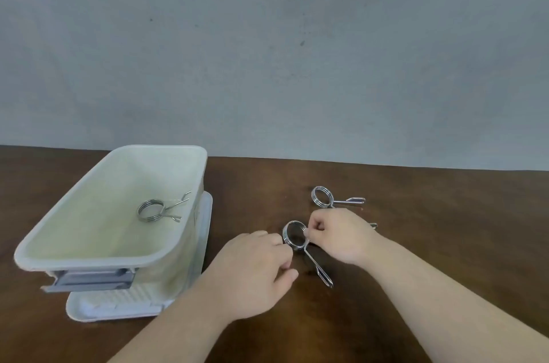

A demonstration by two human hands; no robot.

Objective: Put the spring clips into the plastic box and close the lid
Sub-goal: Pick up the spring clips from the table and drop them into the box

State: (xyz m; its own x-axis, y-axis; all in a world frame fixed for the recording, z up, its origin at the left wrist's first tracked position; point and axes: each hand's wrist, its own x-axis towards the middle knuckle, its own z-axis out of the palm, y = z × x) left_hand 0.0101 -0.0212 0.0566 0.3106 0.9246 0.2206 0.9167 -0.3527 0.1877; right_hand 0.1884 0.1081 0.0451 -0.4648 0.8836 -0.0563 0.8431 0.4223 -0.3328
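An open whitish plastic box [74, 255] stands at the left of the brown table, on top of its lid [118, 307], with one metal spring clip [152, 210] lying inside. A second spring clip [294, 235] is between my hands at the table's middle. My right hand [341, 233] pinches the right side of its coil. My left hand [255, 267] touches the coil's left side with curled fingers. A third spring clip [323, 197] lies on the table just behind my right hand. A bit of metal shows past my right hand's far edge.
The grey latch handle [92, 279] sticks out of the box's near end. A grey wall [297, 50] rises right behind the table's far edge. Bare brown tabletop [445, 214] stretches to the right.
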